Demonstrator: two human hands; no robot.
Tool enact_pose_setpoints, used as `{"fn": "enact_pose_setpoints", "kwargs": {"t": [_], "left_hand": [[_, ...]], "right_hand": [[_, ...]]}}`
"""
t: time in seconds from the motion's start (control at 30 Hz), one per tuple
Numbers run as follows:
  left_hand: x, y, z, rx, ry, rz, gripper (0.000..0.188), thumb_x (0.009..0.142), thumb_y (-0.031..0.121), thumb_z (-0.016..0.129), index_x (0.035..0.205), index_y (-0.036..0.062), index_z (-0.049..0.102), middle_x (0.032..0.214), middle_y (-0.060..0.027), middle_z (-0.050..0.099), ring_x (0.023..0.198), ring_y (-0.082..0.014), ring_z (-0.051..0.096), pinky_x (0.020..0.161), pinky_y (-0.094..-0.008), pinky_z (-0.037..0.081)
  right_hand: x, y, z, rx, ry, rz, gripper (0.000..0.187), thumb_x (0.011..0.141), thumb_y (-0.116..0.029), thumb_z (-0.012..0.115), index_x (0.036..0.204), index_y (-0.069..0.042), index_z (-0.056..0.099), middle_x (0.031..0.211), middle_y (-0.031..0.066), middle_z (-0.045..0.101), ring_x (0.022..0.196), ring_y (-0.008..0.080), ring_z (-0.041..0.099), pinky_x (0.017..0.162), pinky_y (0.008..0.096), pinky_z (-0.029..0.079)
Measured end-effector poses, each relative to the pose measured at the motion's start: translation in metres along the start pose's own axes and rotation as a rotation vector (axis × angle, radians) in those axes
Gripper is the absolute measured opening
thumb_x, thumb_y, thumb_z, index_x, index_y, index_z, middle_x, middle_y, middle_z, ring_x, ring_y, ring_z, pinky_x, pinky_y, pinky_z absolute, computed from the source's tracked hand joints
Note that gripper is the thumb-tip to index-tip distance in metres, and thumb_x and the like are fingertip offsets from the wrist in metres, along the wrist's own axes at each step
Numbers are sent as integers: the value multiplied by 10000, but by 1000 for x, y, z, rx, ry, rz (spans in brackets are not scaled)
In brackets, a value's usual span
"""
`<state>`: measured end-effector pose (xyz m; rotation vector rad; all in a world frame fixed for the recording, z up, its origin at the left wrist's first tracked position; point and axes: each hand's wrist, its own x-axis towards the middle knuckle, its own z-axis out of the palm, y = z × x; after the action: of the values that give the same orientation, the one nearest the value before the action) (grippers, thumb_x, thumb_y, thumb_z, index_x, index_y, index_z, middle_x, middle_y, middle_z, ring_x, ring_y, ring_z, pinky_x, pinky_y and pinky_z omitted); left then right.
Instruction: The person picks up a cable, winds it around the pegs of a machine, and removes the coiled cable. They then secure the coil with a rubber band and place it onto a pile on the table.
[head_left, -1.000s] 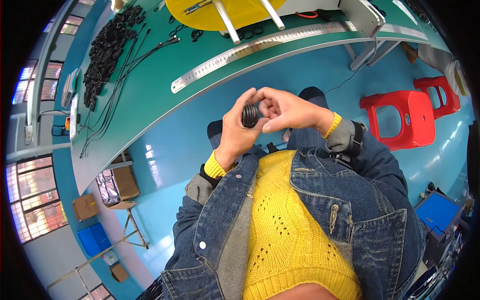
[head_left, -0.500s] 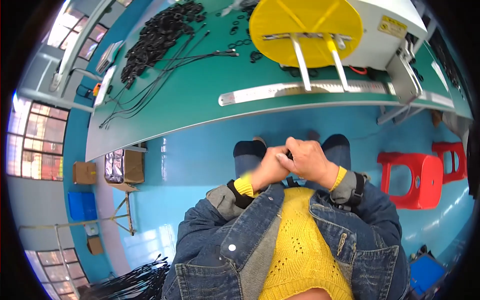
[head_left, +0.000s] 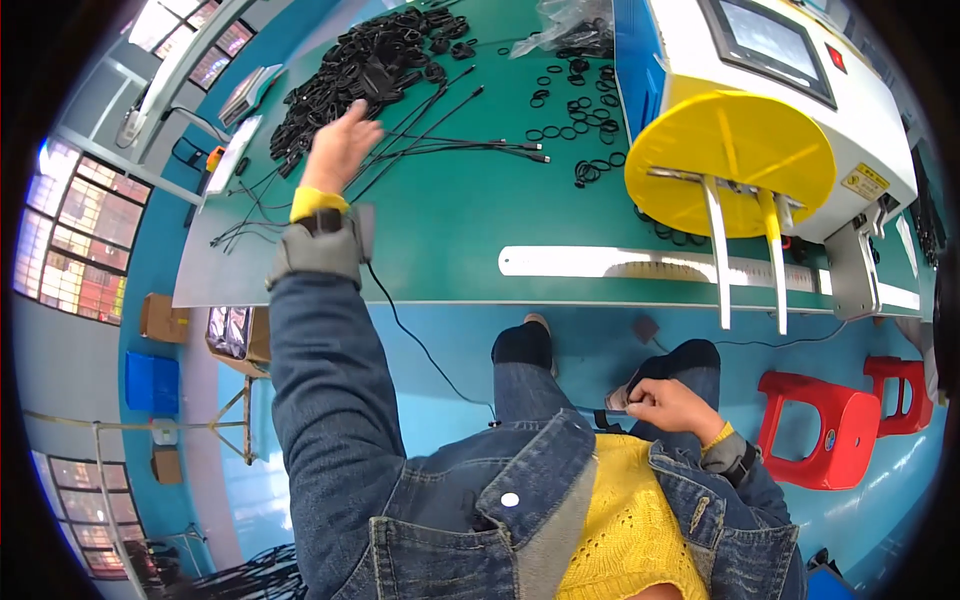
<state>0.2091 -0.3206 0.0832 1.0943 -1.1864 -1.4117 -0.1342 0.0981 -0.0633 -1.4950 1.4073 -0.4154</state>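
My left hand (head_left: 342, 148) is stretched out over the far left of the table, its fingers extended and holding nothing. It is at the near edge of a heap of coiled black cables (head_left: 375, 75), next to several loose straight black cables (head_left: 455, 147) with metal plugs. Whether it touches any of them I cannot tell. Low in front of my lap, my right hand (head_left: 672, 408) is closed in a pinch. A small dark piece shows near its fingertips, too little to name.
A white machine (head_left: 850, 130) with a screen and a round yellow plate (head_left: 735, 165) stands at the table's right. Before it lies a steel ruler (head_left: 570, 262). Black rings (head_left: 570, 130) are scattered mid-table. Red stools (head_left: 825, 430) stand on the right; a thin cord hangs from my left wrist.
My hands were together before my lap and have parted. The left has reached forward and left to the cable heap; the right has moved right and lower. The view has shifted over the table.
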Motion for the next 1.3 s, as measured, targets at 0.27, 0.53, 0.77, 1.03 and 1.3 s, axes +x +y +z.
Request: {"fn": "enact_pose_setpoints", "kwargs": {"t": [0.27, 0.53, 0.77, 1.03, 1.3], "left_hand": [[100, -87, -32, 1302, 191, 321, 370, 764, 301, 614, 1036, 50, 607, 1032, -205, 590, 963, -321, 567, 801, -365, 455], [104, -73, -8, 1414, 459, 538, 205, 817, 237, 549, 926, 77, 617, 939, -166, 609, 880, -336, 572, 751, -396, 456], [1, 13, 27, 1009, 419, 969, 121, 837, 113, 546, 914, 72, 629, 884, -118, 615, 786, -250, 587, 692, -311, 461], [-196, 9, 100, 808, 147, 1254, 101, 812, -35, 492, 865, -22, 577, 764, -122, 576, 661, -226, 523, 598, -291, 422], [-298, -11, 166, 833, -187, 1129, 106, 794, -43, 498, 856, -13, 578, 684, -105, 527, 571, -194, 484, 496, -263, 366]], "right_hand": [[15, 8, -8, -59, 89, 84, 279, 752, -244, 630, 868, 6, 589, 660, 128, 598, 610, 257, 593, 560, 330, 454], [18, 10, -16, -95, 101, 83, 280, 750, -252, 626, 872, -2, 594, 667, 139, 601, 628, 292, 596, 569, 360, 458], [16, 15, -10, -117, 96, -50, 241, 766, -234, 615, 837, -6, 578, 695, 164, 605, 665, 324, 603, 594, 375, 476], [-34, -45, -30, 81, 730, -242, 375, 745, -180, 665, 1051, 4, 551, 781, 116, 602, 599, 237, 579, 560, 318, 466], [-77, -115, -80, -530, 1263, -762, 367, 709, -47, 661, 1054, 22, 558, 820, 106, 563, 651, 244, 525, 545, 317, 450]]}}
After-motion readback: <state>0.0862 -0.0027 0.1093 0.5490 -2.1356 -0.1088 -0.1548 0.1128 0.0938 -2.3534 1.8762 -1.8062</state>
